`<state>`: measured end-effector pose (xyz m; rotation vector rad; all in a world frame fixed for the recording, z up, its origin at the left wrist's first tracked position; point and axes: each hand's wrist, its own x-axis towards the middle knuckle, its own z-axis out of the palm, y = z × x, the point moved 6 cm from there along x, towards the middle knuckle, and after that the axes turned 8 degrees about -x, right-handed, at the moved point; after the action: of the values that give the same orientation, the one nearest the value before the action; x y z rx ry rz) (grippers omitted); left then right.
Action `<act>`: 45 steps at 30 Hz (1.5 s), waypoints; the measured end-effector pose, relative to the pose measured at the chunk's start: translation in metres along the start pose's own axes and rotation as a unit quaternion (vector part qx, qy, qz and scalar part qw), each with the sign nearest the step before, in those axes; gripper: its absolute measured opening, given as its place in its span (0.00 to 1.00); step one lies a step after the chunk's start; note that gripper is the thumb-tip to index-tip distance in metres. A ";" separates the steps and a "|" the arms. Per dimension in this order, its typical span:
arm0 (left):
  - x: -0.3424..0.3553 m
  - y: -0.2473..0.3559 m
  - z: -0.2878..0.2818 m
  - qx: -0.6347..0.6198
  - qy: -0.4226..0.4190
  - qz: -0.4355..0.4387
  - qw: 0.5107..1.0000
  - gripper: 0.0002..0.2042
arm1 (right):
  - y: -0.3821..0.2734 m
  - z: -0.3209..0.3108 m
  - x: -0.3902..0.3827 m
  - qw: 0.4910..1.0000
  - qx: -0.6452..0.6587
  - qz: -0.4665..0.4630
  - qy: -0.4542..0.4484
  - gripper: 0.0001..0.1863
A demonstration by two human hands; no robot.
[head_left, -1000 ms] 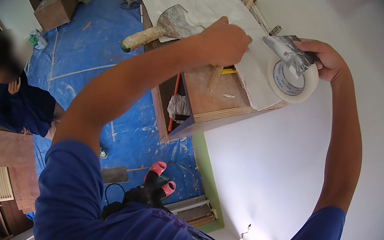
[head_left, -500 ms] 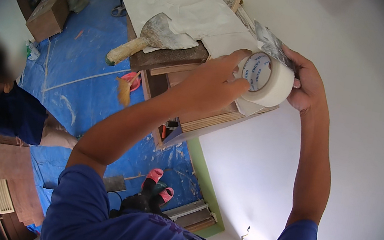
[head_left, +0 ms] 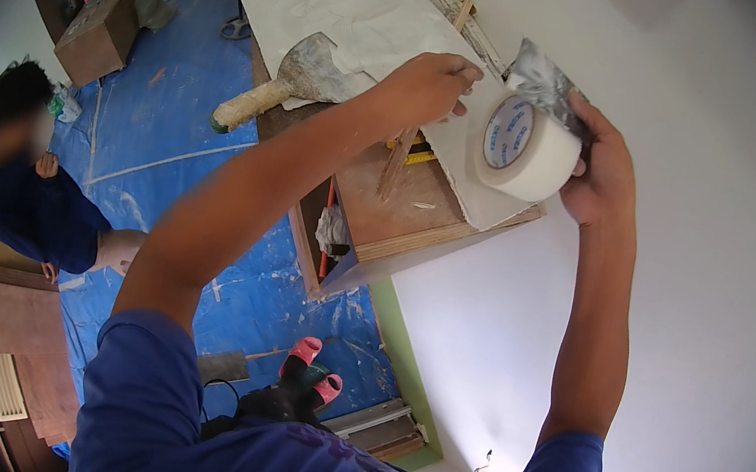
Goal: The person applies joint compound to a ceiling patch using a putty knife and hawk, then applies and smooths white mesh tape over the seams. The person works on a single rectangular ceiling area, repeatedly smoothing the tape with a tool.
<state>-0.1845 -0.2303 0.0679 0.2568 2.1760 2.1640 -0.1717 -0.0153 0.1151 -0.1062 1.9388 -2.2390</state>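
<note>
In my right hand (head_left: 606, 169) are a wide roll of white tape (head_left: 553, 160) and a flat metal scraper blade (head_left: 548, 87), smeared with white. The blade sticks up behind the roll, against the white wall. My left hand (head_left: 430, 90) is apart from the roll, to its left, above a white-coated board (head_left: 375, 16). Its fingers are curled together in a pinch; whatever they hold, if anything, is too small to make out. Just left of it lies a broad putty knife (head_left: 311, 70) with a wrapped, plaster-caked handle.
Under my left forearm a wooden cabinet top (head_left: 400, 225) carries a wood strip (head_left: 395, 167) and a yellow tool (head_left: 421, 156). A pale sheet (head_left: 480, 193) hangs over its edge. Blue sheeting (head_left: 183, 84) covers the floor. A person (head_left: 44, 200) in dark clothing is at the left.
My left hand has left the tape roll and moved up and left. The roll has turned slightly in my right hand. The person at the left has raised a hand.
</note>
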 end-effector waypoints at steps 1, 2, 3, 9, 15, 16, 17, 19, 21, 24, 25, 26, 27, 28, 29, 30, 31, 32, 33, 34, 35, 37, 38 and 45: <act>0.011 -0.001 0.003 -0.023 0.008 -0.027 0.999 0.21 | -0.008 -0.005 0.005 1.000 -0.008 -0.012 -0.013 0.12; 0.021 -0.001 0.005 -0.046 0.015 -0.054 0.997 0.21 | -0.011 -0.010 0.009 1.000 -0.026 -0.018 0.000 0.13; 0.028 -0.004 0.007 -0.067 0.022 -0.081 0.994 0.21 | -0.008 -0.013 0.012 0.999 -0.031 -0.012 0.005 0.13; 0.068 -0.026 0.007 -0.064 0.012 -0.050 0.997 0.18 | 0.014 -0.012 0.012 0.999 -0.035 0.005 -0.006 0.13; 0.068 -0.007 0.007 0.253 0.003 0.159 0.954 0.21 | -0.001 -0.021 0.021 0.993 -0.083 0.048 -0.066 0.15; 0.064 -0.007 0.009 0.285 -0.017 0.157 0.946 0.21 | -0.004 -0.023 0.021 0.991 -0.095 0.055 -0.078 0.14; 0.060 -0.008 0.012 0.315 -0.037 0.155 0.935 0.21 | -0.005 -0.024 0.021 0.988 -0.108 0.062 -0.090 0.14; 0.056 -0.007 0.012 0.357 -0.053 0.173 0.916 0.21 | -0.017 -0.014 0.010 0.984 -0.166 0.053 -0.042 0.15; 0.056 -0.009 0.013 0.382 -0.047 0.208 0.899 0.21 | -0.019 -0.010 0.005 0.976 -0.210 0.049 -0.010 0.16; 0.071 -0.022 0.009 0.328 -0.058 0.231 0.914 0.22 | -0.033 -0.016 0.004 0.968 -0.249 0.030 0.015 0.18; 0.071 -0.020 0.012 0.357 -0.052 0.223 0.905 0.22 | -0.041 -0.021 0.002 0.966 -0.256 0.018 0.026 0.18; 0.070 -0.018 0.015 0.386 -0.045 0.216 0.896 0.22 | -0.048 -0.027 0.002 0.964 -0.263 0.006 0.036 0.17; 0.071 -0.017 0.018 0.414 -0.041 0.209 0.885 0.21 | -0.054 -0.034 0.004 0.964 -0.264 -0.003 0.040 0.16; 0.071 -0.016 0.020 0.422 -0.051 0.196 0.884 0.22 | -0.061 -0.041 0.006 0.963 -0.265 -0.013 0.044 0.16; 0.072 -0.016 0.022 0.430 -0.062 0.184 0.882 0.22 | -0.065 -0.046 0.008 0.962 -0.266 -0.022 0.049 0.15; 0.073 -0.017 0.023 0.438 -0.072 0.172 0.879 0.23 | -0.061 -0.043 0.007 0.967 -0.253 -0.019 0.038 0.13; 0.074 -0.019 0.023 0.441 -0.068 0.171 0.879 0.24 | -0.053 -0.041 0.006 0.967 -0.249 -0.017 0.044 0.13; 0.075 -0.022 0.024 0.444 -0.064 0.169 0.878 0.25 | -0.040 -0.039 0.005 0.968 -0.245 -0.015 0.050 0.13; 0.077 -0.027 0.022 0.447 -0.057 0.167 0.877 0.27 | -0.030 -0.035 0.003 0.969 -0.240 -0.015 0.054 0.14; 0.080 -0.033 0.017 0.422 -0.090 0.181 0.884 0.29 | -0.027 -0.026 -0.004 0.975 -0.207 -0.048 0.068 0.14; 0.083 -0.038 0.007 0.396 -0.122 0.195 0.889 0.32 | -0.023 -0.018 -0.010 0.974 -0.201 -0.072 0.075 0.14; 0.069 -0.034 0.010 0.342 -0.144 0.177 0.911 0.37 | -0.015 -0.022 -0.023 0.970 -0.182 -0.116 0.112 0.14; 0.054 -0.035 0.017 0.316 -0.124 0.143 0.930 0.40 | -0.010 -0.029 -0.024 0.972 -0.167 -0.109 0.123 0.14; 0.029 -0.010 0.033 0.429 -0.028 0.137 0.892 0.52 | -0.003 -0.018 -0.029 0.976 -0.146 -0.113 0.117 0.15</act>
<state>-0.2088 -0.1928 0.0596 0.6771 3.0556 1.0808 -0.1466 0.0079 0.1169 -0.1119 2.4908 -2.1645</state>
